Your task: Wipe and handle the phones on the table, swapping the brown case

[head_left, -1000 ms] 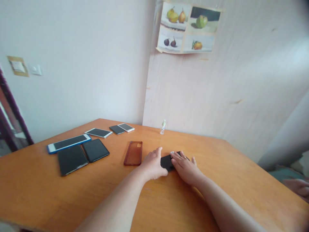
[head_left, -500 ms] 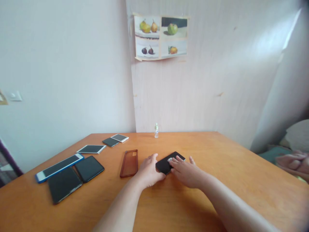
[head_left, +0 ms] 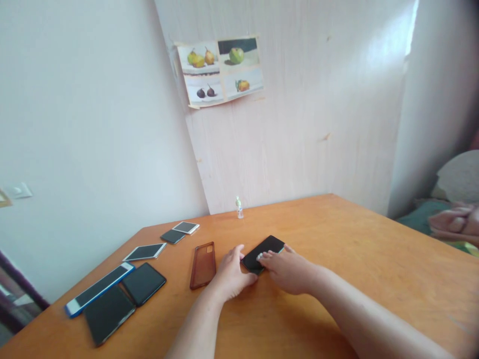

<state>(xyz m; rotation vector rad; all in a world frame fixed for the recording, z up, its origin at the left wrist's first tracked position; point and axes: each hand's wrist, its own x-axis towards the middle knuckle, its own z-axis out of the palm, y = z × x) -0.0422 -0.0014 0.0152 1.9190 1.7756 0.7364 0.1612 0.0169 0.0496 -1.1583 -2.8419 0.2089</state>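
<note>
One phone (head_left: 267, 246), long axis slanting away rightward: left hand (head_left: 231, 275) grasps near end; right hand (head_left: 290, 269) presses white wad (head_left: 259, 257), grip unclear.

The right hand (head_left: 292, 270) is sliding along the black smartphone (head_left: 269, 245), carrying what is probably a small white wipe (head_left: 259, 257), partly hidden, from the phone's far long edge toward its near end. The phone's far end is emerging from under that hand. The head view is swinging rightward and rolling.
</note>
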